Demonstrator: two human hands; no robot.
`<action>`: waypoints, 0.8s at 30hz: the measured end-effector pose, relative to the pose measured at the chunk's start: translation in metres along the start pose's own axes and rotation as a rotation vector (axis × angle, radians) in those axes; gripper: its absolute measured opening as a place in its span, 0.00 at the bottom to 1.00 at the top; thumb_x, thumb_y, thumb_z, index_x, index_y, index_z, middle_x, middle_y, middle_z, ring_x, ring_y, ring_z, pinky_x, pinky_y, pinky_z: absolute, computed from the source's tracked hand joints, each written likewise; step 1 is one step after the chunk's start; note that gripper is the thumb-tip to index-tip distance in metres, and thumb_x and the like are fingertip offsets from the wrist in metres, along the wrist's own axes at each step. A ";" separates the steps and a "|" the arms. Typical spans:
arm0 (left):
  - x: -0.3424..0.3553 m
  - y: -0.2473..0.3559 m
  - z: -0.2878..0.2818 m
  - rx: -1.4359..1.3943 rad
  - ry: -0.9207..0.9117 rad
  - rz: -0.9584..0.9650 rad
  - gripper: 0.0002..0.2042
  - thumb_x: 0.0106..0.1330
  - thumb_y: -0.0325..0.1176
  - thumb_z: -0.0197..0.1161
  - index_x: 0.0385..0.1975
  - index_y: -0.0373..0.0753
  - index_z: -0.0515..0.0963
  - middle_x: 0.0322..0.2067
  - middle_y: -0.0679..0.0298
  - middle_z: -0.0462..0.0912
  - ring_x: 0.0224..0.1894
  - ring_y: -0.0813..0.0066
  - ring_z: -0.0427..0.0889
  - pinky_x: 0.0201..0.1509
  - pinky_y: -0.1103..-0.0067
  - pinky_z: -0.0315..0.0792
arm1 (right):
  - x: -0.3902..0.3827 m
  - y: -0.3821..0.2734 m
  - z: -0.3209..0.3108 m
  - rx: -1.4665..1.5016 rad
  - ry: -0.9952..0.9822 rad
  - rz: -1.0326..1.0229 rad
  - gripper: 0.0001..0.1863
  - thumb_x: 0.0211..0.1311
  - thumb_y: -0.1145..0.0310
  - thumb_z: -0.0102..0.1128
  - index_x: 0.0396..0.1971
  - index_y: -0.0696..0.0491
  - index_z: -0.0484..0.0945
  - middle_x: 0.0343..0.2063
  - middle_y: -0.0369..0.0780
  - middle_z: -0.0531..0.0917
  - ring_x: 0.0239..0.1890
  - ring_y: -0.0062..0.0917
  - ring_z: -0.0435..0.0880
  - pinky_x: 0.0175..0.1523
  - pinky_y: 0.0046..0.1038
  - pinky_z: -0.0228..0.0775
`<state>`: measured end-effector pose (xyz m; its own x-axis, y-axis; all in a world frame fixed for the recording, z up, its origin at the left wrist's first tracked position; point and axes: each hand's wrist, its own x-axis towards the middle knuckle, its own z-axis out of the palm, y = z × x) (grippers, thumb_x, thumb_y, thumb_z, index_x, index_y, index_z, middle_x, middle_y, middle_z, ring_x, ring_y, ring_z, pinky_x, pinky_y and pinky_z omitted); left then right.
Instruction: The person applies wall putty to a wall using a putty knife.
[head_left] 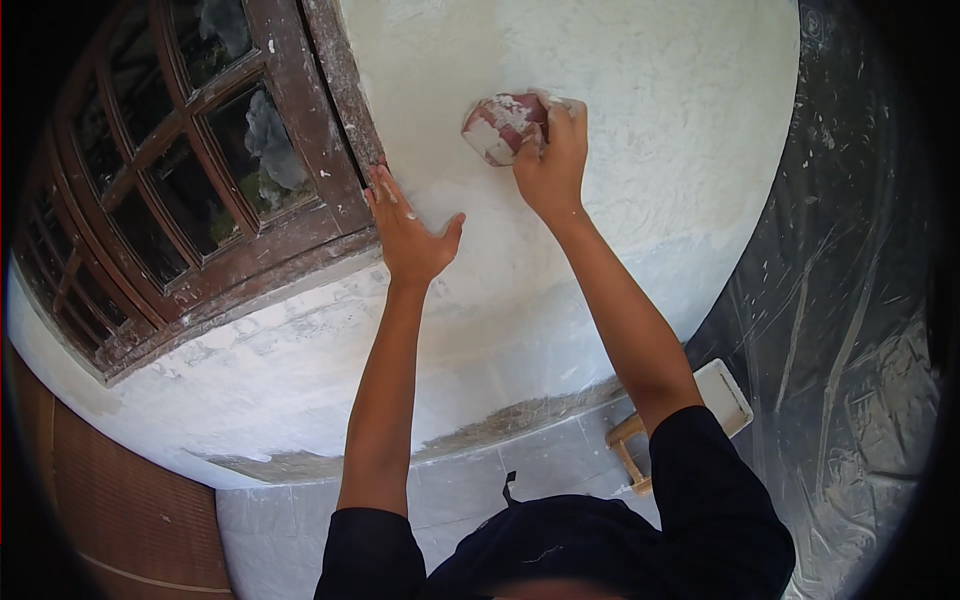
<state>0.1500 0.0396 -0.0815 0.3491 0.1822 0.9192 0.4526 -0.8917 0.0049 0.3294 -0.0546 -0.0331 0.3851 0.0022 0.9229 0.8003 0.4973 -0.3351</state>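
The right hand [553,165] is curled around a dusty red pad [503,122] on the wall [680,140], right of the window frame [352,95]. The pad juts leftward from its fingers; its long axis is partly hidden. The left hand [412,242], thumb spread, holds nothing, fingertips at the frame, farther from the pad.

Shirt [600,530], one: very dark, short sleeves [715,480] ending near the elbows; thin pale wavy mark [543,554] on the front; narrow dark strap [509,488] projects at its upper edge. Forearms [383,400]: bare. Left hand [413,243] and right hand [553,165]: ungloved, whitish residue spots the fingers [388,190]
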 end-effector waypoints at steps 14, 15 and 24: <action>-0.002 -0.003 -0.002 0.027 -0.001 0.005 0.58 0.48 0.43 0.72 0.69 0.25 0.36 0.70 0.38 0.46 0.73 0.41 0.42 0.73 0.50 0.37 | 0.030 0.010 -0.014 0.040 0.196 0.087 0.24 0.45 0.90 0.46 0.47 0.62 0.73 0.41 0.47 0.69 0.42 0.38 0.75 0.44 0.32 0.72; -0.001 -0.002 -0.003 0.031 0.002 0.004 0.58 0.48 0.43 0.72 0.69 0.25 0.36 0.70 0.38 0.46 0.73 0.41 0.42 0.73 0.50 0.37 | 0.029 0.009 -0.014 0.058 0.162 0.032 0.25 0.45 0.90 0.46 0.47 0.61 0.73 0.41 0.47 0.70 0.42 0.39 0.75 0.43 0.32 0.72; 0.000 0.000 -0.003 0.018 0.007 -0.001 0.58 0.47 0.41 0.73 0.70 0.27 0.36 0.70 0.38 0.46 0.73 0.42 0.43 0.73 0.50 0.38 | 0.051 0.006 -0.021 0.029 0.076 -0.018 0.23 0.45 0.88 0.48 0.45 0.61 0.74 0.42 0.49 0.71 0.43 0.43 0.75 0.46 0.35 0.71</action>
<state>0.1473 0.0382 -0.0803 0.3434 0.1798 0.9218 0.4673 -0.8841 -0.0016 0.3632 -0.0698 0.0081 0.4059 -0.0723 0.9110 0.7938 0.5219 -0.3123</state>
